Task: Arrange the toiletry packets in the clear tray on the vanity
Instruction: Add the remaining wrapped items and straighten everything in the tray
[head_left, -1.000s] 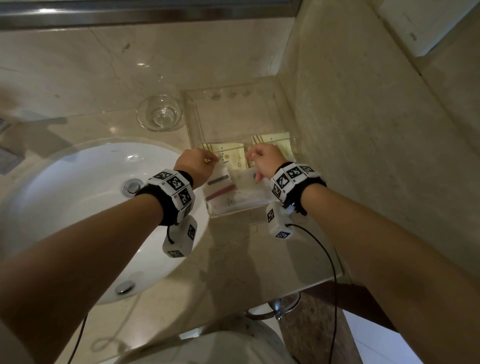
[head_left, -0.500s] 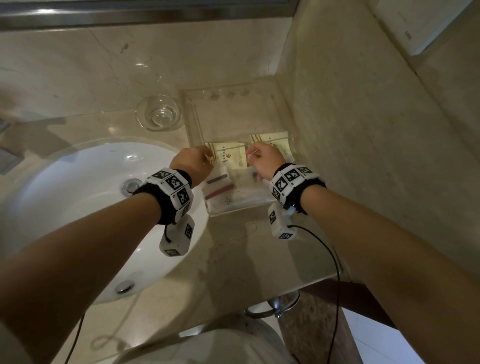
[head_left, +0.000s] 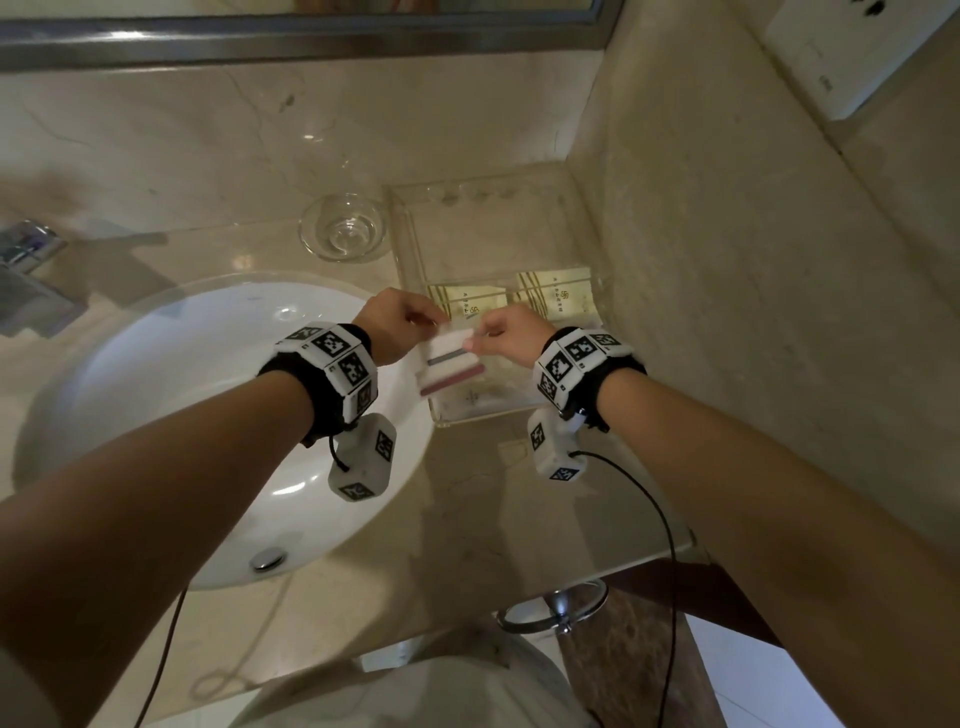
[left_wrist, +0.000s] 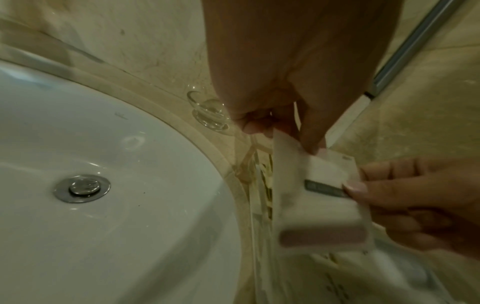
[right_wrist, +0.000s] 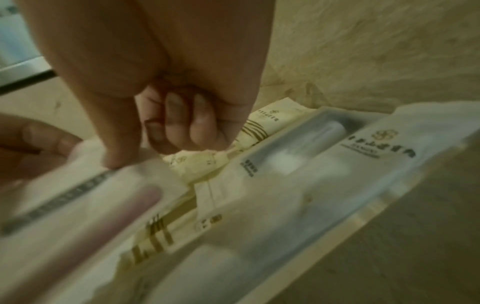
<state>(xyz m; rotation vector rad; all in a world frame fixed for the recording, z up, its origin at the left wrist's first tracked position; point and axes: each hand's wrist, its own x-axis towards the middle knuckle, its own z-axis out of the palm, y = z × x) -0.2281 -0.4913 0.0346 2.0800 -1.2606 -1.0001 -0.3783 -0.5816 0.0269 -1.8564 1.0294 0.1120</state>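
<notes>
A clear tray (head_left: 488, 228) stands on the vanity against the right wall. Two cream packets (head_left: 556, 293) lie side by side across its middle. Over the tray's near half, my left hand (head_left: 402, 322) and right hand (head_left: 496, 332) each pinch a top corner of a white packet (head_left: 452, 358) with a grey and a pink stripe. In the left wrist view, my left hand (left_wrist: 298, 139) pinches the white packet (left_wrist: 319, 205) at its top. In the right wrist view, my right hand (right_wrist: 116, 162) pinches the packet (right_wrist: 85, 195) above more white packets (right_wrist: 311, 164) in the tray.
A small glass dish (head_left: 344, 228) sits just left of the tray. The white sink basin (head_left: 182, 415) fills the left, with a faucet (head_left: 26, 260) at the far left. A marble wall (head_left: 727, 260) bounds the tray's right side. A towel ring (head_left: 553, 605) hangs below the counter edge.
My hands have drawn closer together and lifted the striped white packet by its top edge; a second ago it lay flatter in the tray's near end.
</notes>
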